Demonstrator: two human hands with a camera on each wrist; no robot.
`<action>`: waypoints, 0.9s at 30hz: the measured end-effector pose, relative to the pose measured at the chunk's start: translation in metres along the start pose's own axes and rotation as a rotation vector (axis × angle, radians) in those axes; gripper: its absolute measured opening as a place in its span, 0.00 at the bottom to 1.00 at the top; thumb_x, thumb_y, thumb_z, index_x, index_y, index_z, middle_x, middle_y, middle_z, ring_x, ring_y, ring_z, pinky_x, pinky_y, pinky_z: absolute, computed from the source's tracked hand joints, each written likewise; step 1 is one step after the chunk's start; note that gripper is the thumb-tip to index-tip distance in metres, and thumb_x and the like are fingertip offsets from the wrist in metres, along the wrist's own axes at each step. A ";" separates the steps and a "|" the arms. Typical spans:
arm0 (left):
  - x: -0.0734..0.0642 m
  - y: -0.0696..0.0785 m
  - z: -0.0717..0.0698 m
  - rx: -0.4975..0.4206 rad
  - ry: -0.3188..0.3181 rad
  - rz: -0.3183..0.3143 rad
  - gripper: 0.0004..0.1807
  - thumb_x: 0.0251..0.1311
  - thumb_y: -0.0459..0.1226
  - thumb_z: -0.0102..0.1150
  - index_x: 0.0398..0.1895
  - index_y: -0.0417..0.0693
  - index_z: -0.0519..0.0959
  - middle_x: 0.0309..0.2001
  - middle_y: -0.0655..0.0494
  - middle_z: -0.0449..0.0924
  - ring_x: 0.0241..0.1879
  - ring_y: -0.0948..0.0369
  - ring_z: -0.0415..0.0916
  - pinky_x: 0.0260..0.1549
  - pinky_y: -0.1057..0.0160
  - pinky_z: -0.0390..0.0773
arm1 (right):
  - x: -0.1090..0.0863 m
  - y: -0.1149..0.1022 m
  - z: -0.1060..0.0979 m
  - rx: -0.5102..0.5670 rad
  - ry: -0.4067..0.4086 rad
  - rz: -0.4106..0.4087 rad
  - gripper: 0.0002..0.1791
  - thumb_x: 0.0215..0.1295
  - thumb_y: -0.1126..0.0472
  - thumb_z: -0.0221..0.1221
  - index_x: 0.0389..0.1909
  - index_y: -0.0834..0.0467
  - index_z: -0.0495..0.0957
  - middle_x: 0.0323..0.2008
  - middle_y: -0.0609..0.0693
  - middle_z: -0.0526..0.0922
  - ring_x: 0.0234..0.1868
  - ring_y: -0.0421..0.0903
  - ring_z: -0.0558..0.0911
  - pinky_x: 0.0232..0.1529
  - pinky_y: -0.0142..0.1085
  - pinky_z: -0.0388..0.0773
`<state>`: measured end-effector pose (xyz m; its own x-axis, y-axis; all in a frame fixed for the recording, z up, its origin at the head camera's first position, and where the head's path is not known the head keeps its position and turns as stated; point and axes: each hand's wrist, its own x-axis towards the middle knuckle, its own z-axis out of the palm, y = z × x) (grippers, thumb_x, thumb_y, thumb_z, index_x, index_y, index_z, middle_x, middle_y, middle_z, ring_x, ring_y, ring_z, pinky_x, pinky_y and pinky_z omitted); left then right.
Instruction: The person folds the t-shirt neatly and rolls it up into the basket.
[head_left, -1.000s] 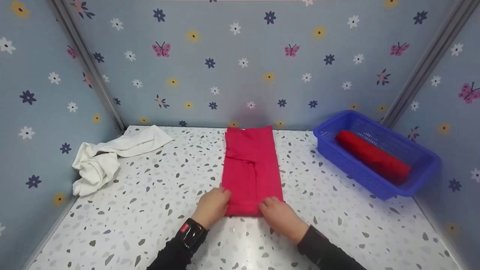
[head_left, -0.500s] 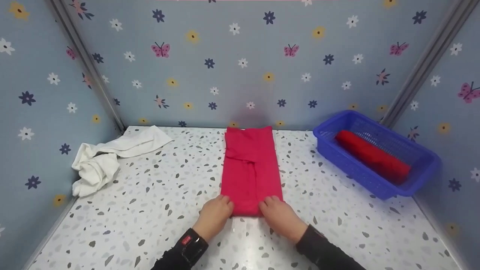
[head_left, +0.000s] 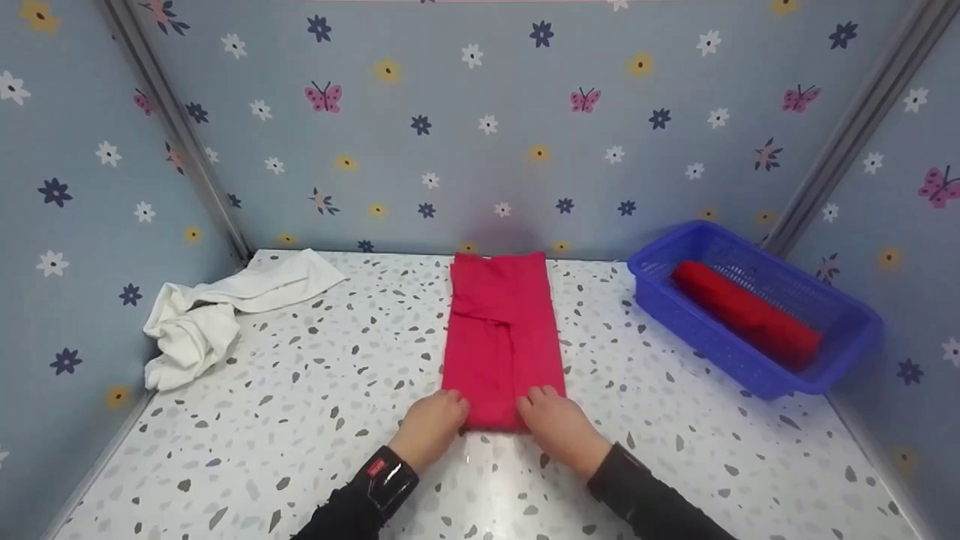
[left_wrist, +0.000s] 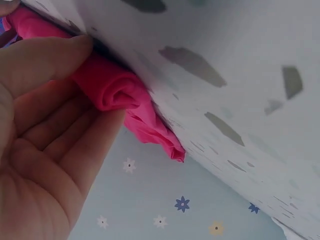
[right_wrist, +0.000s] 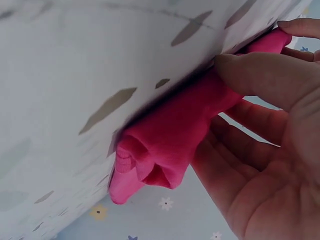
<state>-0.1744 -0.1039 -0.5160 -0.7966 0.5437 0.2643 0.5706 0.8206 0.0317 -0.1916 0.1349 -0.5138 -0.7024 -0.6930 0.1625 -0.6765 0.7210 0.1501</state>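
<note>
A pinkish-red folded garment [head_left: 495,345] lies lengthwise on the speckled table, its near end rolled up. My left hand [head_left: 429,426] grips the left end of that roll, thumb on the near side and fingers over the top. In the left wrist view the roll's spiral end [left_wrist: 120,95] shows between thumb and fingers. My right hand [head_left: 559,427] holds the roll's right part the same way. The right wrist view shows the thumb against the rolled cloth [right_wrist: 170,125], with its bunched end sticking out past the fingers.
A blue plastic basket [head_left: 705,349] stands at the right with a rolled red cloth [head_left: 746,311] inside. A crumpled white cloth [head_left: 195,330] lies at the left by the side wall. Flower-patterned walls enclose the back and both sides of the table [head_left: 345,382].
My left hand has shifted slightly right and nearer along the roll's edge. My right hand has stayed almost in place. The basket and the white cloth have not moved.
</note>
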 end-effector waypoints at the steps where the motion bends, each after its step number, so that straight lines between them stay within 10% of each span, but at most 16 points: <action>1: 0.000 -0.001 0.000 -0.018 0.003 -0.005 0.09 0.53 0.21 0.70 0.29 0.40 0.80 0.29 0.49 0.76 0.30 0.53 0.78 0.29 0.58 0.82 | 0.001 0.000 0.001 0.001 0.005 -0.001 0.12 0.62 0.69 0.72 0.43 0.63 0.80 0.33 0.55 0.78 0.34 0.49 0.78 0.31 0.37 0.83; 27: 0.002 -0.016 -0.003 -0.419 -0.015 -0.113 0.06 0.57 0.23 0.69 0.34 0.40 0.89 0.30 0.55 0.84 0.35 0.56 0.82 0.41 0.54 0.84 | -0.009 0.012 -0.001 0.196 0.059 0.017 0.10 0.59 0.71 0.70 0.39 0.61 0.81 0.31 0.54 0.80 0.33 0.51 0.81 0.35 0.41 0.83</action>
<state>-0.1847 -0.1169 -0.5126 -0.8596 0.4598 0.2229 0.5092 0.7344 0.4488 -0.1928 0.1500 -0.5126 -0.7038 -0.6749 0.2216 -0.6987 0.7140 -0.0446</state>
